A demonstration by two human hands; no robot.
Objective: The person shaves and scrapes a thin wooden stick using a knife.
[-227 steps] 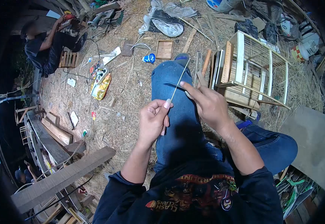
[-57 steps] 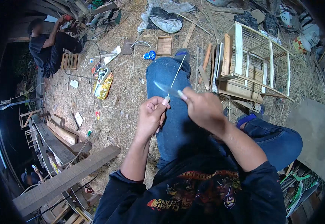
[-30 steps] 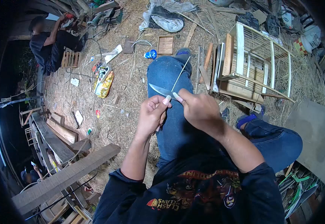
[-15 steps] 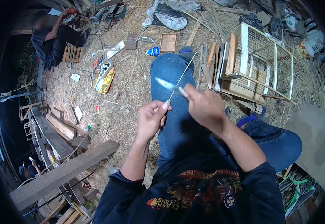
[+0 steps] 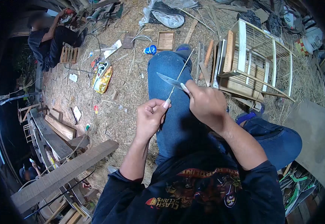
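Note:
Between thumb and fingers, my left hand (image 5: 151,117) pinches the lower end of a thin pale stick (image 5: 187,62), which slants up and right above my knee. My right hand (image 5: 206,102) is closed round the handle of a knife (image 5: 167,80); its fingers cover the handle. The blade points up and left and crosses the stick a little above my left fingertips. Under both hands lies my jeans-clad leg (image 5: 166,123).
A slatted wooden cage (image 5: 257,61) stands to the right. Ahead are a small wooden box (image 5: 165,40) and a blue can (image 5: 150,49). A gold packet (image 5: 102,80) lies left, near a thick wooden beam (image 5: 67,173). Another person (image 5: 50,41) sits at upper left.
The knife blade has turned slightly and sits a little higher against the stick. My left hand keeps its pinch. The view has shifted slightly.

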